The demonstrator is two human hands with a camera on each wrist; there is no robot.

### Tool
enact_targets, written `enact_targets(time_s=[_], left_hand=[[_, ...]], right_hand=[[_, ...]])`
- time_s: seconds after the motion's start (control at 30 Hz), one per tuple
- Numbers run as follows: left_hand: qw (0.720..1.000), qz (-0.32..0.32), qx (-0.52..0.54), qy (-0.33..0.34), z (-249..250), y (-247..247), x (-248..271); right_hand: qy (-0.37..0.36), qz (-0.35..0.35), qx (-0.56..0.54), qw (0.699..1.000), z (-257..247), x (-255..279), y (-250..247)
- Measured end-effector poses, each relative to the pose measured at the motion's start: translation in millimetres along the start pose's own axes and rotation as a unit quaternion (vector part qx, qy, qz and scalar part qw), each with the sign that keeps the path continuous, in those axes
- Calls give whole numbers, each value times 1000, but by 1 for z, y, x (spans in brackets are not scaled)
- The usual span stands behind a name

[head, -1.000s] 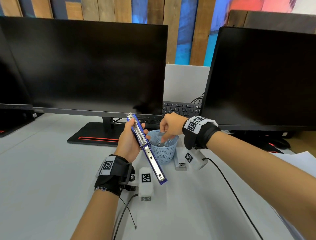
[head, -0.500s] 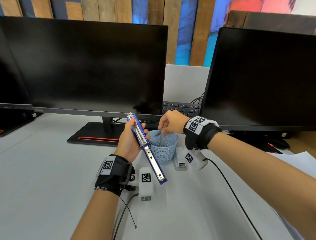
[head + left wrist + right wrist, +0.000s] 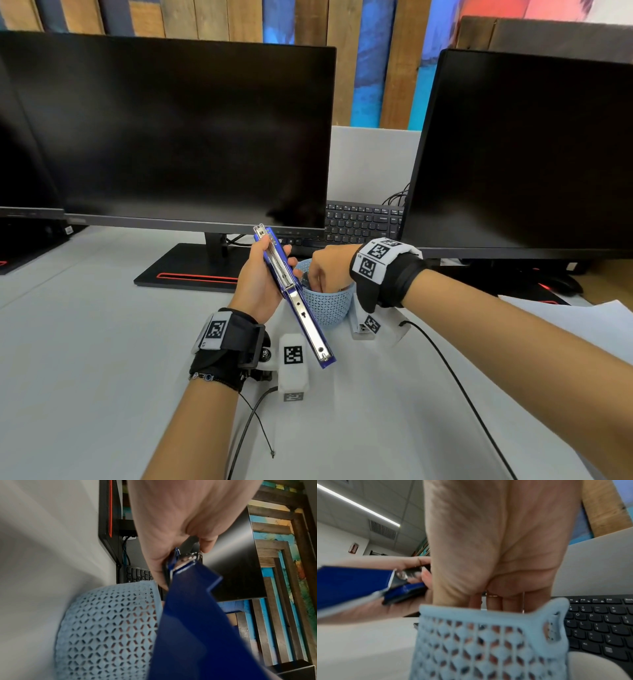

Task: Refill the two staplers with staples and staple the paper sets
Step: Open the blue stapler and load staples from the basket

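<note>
A: State of the stapler?

B: Blue stapler [image 3: 294, 295], swung open, bright metal channel exposed, gripped by the left hand [image 3: 258, 282] above the grey desk [image 3: 102, 359].

A: The right hand?

B: Right hand [image 3: 329, 265] reaches into the pale blue perforated basket [image 3: 329, 306]; fingers hidden, grasp cannot be told. Dark monitors [image 3: 171, 137] and keyboard [image 3: 363, 219] stand behind

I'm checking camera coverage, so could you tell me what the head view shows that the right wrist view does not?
Only the head view shows the two monitors, both wristbands and the paper at right. Only the right wrist view shows the right hand's fingers dipping below the basket's rim, and the ceiling light. Both show the blue stapler open in the left hand, the basket and the keyboard.
</note>
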State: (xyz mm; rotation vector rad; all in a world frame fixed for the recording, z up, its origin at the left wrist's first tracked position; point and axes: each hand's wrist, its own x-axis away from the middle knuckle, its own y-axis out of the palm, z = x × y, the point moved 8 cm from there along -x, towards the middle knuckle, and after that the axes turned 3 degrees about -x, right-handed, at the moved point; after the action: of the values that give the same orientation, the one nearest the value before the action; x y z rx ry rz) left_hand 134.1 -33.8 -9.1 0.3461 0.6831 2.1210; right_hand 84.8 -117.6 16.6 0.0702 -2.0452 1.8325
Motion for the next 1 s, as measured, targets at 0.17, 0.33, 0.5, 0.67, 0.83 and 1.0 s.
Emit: enact_targets(time_s=[0.17,0.33,0.5,0.67,0.83,1.0], left_hand=[[1000,3,-5,2,0,0,0],[1000,-2,-8,-3,-2,0,0],[1000,5,-10,-2,-2,-2,-1],[1000,0,-1,-1,-1,-1,-1],[1000,-3,-3,0,-1,1,-1],[1000,0,9,7,-1,0,-2]], right_hand=[[16,17,29,999,4,-6,1],[0,33,29,999,-1,-5,0],[-24,64,9,998,0,-2,-5],[9,104,-63,993,16,2,-21],[12,97,-71,993,20,9,-26],[38,17,30,999,16,-6,0]])
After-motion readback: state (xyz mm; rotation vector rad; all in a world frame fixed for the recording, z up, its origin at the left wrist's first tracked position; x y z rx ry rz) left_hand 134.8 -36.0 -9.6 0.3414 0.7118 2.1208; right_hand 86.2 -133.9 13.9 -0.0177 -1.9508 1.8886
